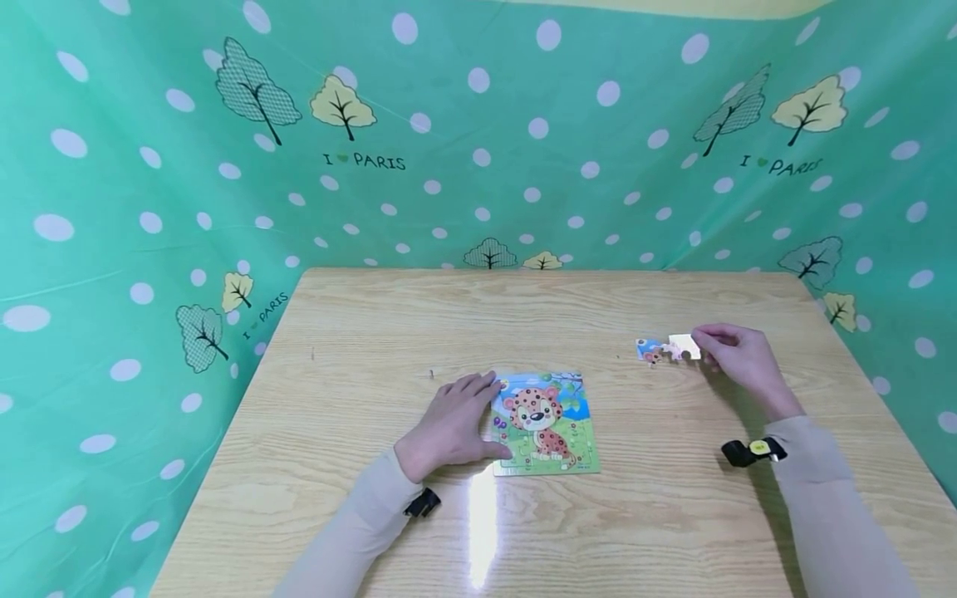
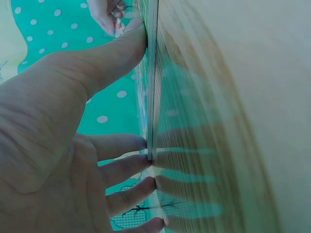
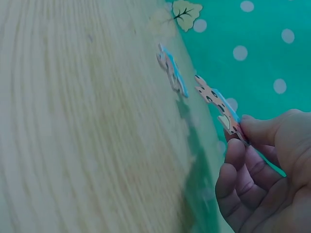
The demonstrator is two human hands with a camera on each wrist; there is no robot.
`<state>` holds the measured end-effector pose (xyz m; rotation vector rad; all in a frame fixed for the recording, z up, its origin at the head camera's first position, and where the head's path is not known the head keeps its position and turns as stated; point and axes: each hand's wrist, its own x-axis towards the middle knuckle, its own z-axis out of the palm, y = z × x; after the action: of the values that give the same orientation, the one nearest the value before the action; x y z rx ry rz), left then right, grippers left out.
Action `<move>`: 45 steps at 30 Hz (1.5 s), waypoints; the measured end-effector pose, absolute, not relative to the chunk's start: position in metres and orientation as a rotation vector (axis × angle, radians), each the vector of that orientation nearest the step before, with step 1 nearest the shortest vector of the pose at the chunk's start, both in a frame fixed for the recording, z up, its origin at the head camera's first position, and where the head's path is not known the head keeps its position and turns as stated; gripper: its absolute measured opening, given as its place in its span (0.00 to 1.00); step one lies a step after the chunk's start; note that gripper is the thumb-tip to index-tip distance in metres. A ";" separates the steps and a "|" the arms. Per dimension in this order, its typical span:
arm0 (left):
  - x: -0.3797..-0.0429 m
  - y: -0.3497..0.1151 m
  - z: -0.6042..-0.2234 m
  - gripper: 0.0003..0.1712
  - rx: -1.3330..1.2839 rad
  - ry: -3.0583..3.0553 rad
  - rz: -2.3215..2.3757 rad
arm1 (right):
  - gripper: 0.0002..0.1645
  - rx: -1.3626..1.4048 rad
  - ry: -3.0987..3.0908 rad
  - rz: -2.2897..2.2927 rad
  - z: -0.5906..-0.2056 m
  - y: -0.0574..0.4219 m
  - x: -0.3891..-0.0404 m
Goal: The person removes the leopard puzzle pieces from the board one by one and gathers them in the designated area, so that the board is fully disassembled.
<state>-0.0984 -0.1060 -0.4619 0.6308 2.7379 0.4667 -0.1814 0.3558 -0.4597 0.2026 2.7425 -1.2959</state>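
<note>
pale sleeves (image 1: pixel 830 498) over wooden table (image 1: pixel 359 332), dotted green cloth (image 1: pixel 568 178) beyond leopard puzzle (image 1: pixel 549 440)

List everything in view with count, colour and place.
Leopard puzzle: one, blue, green, orange, mid-table.
Loose piece: one, blue and tan, right of the puzzle.
Held piece: one, spotted tan and blue, right hand.
Specks: a few, dull, tabletop.
Table: one, pale wood, underneath.
Backdrop: one, white-dotted green, behind table.
Strip: one, cream, top edge.
Wrist straps: two, black, one per wrist.
Sleeves: two, pale, arms.
Left hand: one, on puzzle's edge.
Right hand: one, holding the piece.
</note>
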 end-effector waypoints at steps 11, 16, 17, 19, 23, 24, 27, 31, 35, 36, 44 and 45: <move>-0.098 -0.106 -0.462 0.63 0.633 2.737 0.464 | 0.34 0.239 2.772 -1.202 -0.468 0.363 -0.183; -0.098 -0.106 -0.463 0.63 0.634 2.736 0.465 | 0.34 0.250 2.805 -1.143 -0.472 0.365 -0.184; -0.098 -0.106 -0.463 0.63 0.634 2.736 0.465 | 0.34 0.254 2.807 -1.137 -0.473 0.365 -0.185; -0.098 -0.106 -0.463 0.64 0.636 2.737 0.464 | 0.34 0.268 2.807 -1.123 -0.475 0.366 -0.186; -0.097 -0.106 -0.463 0.64 0.638 2.739 0.468 | 0.35 0.297 2.796 -1.115 -0.478 0.366 -0.186; -0.097 -0.106 -0.464 0.64 0.640 2.740 0.466 | 0.36 0.302 2.797 -1.108 -0.479 0.367 -0.186; -0.097 -0.106 -0.464 0.65 0.646 2.743 0.461 | 0.37 0.304 2.799 -1.090 -0.480 0.367 -0.185; -0.096 -0.106 -0.465 0.65 0.651 2.744 0.462 | 0.37 0.297 2.808 -1.089 -0.481 0.366 -0.184; -0.097 -0.106 -0.464 0.65 0.646 2.744 0.463 | 0.37 0.304 2.821 -1.099 -0.480 0.362 -0.185; -0.097 -0.106 -0.464 0.64 0.644 2.744 0.462 | 0.37 0.308 2.824 -1.100 -0.479 0.362 -0.185; -0.097 -0.106 -0.464 0.64 0.650 2.747 0.468 | 0.37 0.332 2.829 -1.105 -0.479 0.359 -0.184; -0.097 -0.106 -0.464 0.64 0.652 2.748 0.466 | 0.37 0.332 2.833 -1.103 -0.480 0.359 -0.184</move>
<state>-0.0968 -0.1064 -0.4635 0.6517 2.7479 0.4665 -0.1841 0.3589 -0.4798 0.3322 2.8330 -1.1033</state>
